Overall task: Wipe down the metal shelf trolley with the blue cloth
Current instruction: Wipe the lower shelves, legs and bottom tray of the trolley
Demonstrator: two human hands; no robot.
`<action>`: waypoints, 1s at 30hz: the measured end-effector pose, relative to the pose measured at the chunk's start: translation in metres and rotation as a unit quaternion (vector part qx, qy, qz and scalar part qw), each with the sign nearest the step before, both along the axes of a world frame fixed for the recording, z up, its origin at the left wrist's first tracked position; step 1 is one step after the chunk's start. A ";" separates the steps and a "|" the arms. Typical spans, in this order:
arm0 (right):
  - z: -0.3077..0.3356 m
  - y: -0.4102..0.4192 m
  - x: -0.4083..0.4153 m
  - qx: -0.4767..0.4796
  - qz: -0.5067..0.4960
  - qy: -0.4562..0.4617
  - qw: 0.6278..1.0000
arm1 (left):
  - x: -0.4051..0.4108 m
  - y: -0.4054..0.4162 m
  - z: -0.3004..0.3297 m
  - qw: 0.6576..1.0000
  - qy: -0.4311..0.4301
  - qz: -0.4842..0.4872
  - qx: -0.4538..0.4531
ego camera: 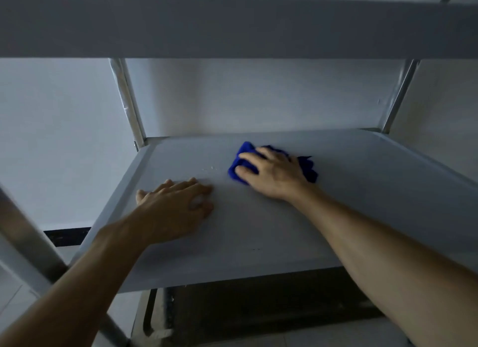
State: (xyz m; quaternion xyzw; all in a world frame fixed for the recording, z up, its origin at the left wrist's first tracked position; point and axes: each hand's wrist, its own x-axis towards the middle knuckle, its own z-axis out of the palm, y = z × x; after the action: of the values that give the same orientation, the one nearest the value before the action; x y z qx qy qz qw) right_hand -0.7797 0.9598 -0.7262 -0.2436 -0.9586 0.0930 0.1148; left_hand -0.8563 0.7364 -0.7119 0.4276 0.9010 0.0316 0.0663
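Observation:
The metal trolley's middle shelf [362,191] fills the centre of the head view, grey and flat with a raised rim. A bunched blue cloth [307,169] lies on it near the back. My right hand [271,173] lies on top of the cloth and presses it onto the shelf, fingers pointing left with blue fabric showing at the fingertips and behind the knuckles. My left hand [173,209] rests palm down on the bare shelf at the left, fingers spread, holding nothing.
The upper shelf's front edge [232,23] runs across the top of the view. Metal posts stand at the back left [129,103], back right [399,95] and near left [33,243]. A white wall is behind; a dark space lies under the shelf. Small droplets [210,168] sit near the cloth.

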 end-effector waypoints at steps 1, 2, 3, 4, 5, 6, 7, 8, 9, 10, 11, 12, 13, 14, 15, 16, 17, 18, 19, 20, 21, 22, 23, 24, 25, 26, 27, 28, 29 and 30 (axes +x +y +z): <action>-0.002 -0.015 0.003 0.008 0.036 0.007 0.999 | 0.001 0.000 0.001 1.000 0.005 0.000 -0.002; -0.003 -0.027 0.011 0.019 0.075 0.011 0.997 | 0.002 0.001 0.002 1.000 0.009 0.000 -0.001; -0.003 -0.036 0.021 0.023 0.115 0.007 0.993 | 0.003 0.001 0.003 1.000 0.013 -0.003 0.002; -0.001 -0.041 0.033 0.012 0.154 -0.002 0.988 | 0.004 0.001 0.003 1.000 0.015 -0.007 0.000; 0.002 -0.041 0.045 -0.024 0.193 -0.007 0.981 | 0.004 0.001 0.003 1.000 0.019 -0.013 -0.007; 0.008 -0.037 0.058 -0.082 0.227 0.001 0.971 | 0.003 0.000 0.002 0.999 0.021 -0.017 -0.019; 0.014 -0.032 0.070 -0.144 0.244 0.020 0.959 | 0.003 0.000 0.002 0.999 0.017 -0.021 -0.024; 0.019 -0.024 0.082 -0.182 0.237 0.048 0.953 | 0.001 0.000 0.002 1.000 0.004 -0.024 -0.016; 0.021 -0.013 0.092 -0.188 0.206 0.078 0.957 | 0.000 0.000 0.003 1.000 -0.010 -0.024 0.011; 0.022 0.001 0.101 -0.165 0.159 0.105 0.968 | -0.001 0.001 0.005 0.998 -0.022 -0.018 0.051; 0.022 0.017 0.111 -0.129 0.100 0.117 0.980 | 0.000 0.005 0.007 0.994 -0.033 -0.005 0.107; 0.020 0.032 0.120 -0.101 0.041 0.105 0.988 | 0.003 0.011 0.007 0.984 -0.045 0.014 0.173; 0.018 0.045 0.127 -0.085 -0.006 0.078 0.993 | 0.011 0.019 0.008 0.969 -0.061 0.025 0.240; 0.015 0.055 0.132 -0.072 -0.037 0.043 0.996 | 0.021 0.028 0.008 0.957 -0.067 0.014 0.282; 0.012 0.061 0.134 -0.056 -0.052 0.011 0.997 | 0.032 0.039 0.009 0.957 -0.050 -0.025 0.285; 0.008 0.064 0.134 -0.038 -0.056 -0.014 0.998 | 0.043 0.051 0.008 0.966 -0.025 -0.081 0.243; 0.005 0.065 0.132 -0.022 -0.054 -0.026 0.998 | 0.053 0.064 0.004 0.976 -0.003 -0.131 0.173; 0.003 0.065 0.130 -0.013 -0.052 -0.028 0.998 | 0.057 0.076 0.000 0.984 0.013 -0.153 0.086; 0.001 0.065 0.128 -0.007 -0.050 -0.025 0.998 | 0.057 0.088 -0.003 0.989 0.020 -0.147 0.022; -0.001 0.066 0.127 -0.001 -0.050 -0.022 0.999 | 0.054 0.100 -0.005 0.991 0.019 -0.130 -0.004; -0.003 0.068 0.127 0.004 -0.051 -0.018 0.999 | 0.048 0.112 -0.006 0.993 0.014 -0.117 -0.009; -0.005 0.070 0.126 0.010 -0.053 -0.013 0.998 | 0.041 0.122 -0.006 0.994 0.014 -0.110 -0.013; -0.007 0.072 0.125 0.015 -0.053 -0.009 0.998 | 0.033 0.133 -0.005 0.994 0.018 -0.107 -0.022; -0.009 0.073 0.124 0.018 -0.052 -0.006 0.998 | 0.025 0.145 -0.003 0.994 0.021 -0.104 -0.029; -0.011 0.074 0.123 0.018 -0.051 -0.004 0.999 | 0.015 0.159 -0.002 0.994 0.025 -0.096 -0.036; -0.013 0.074 0.123 0.017 -0.048 0.000 0.999 | 0.007 0.174 0.000 0.995 0.028 -0.087 -0.043; -0.014 0.075 0.122 0.016 -0.047 0.002 0.999 | 0.000 0.190 0.002 0.996 0.028 -0.076 -0.048; -0.016 0.075 0.122 0.018 -0.046 0.003 0.999 | -0.005 0.204 0.004 0.996 0.027 -0.066 -0.053; -0.017 0.076 0.123 0.022 -0.044 0.005 0.999 | -0.009 0.217 0.005 0.996 0.029 -0.063 -0.061; -0.018 0.077 0.124 0.027 -0.041 0.007 0.999 | -0.012 0.230 0.004 0.994 0.043 -0.072 -0.076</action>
State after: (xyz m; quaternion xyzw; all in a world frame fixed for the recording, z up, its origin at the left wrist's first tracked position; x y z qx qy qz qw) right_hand -0.6561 1.0368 -0.7445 -0.2786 -0.9491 0.0639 0.1321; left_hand -0.8679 0.9669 -0.7076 0.4862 0.8696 -0.0599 0.0621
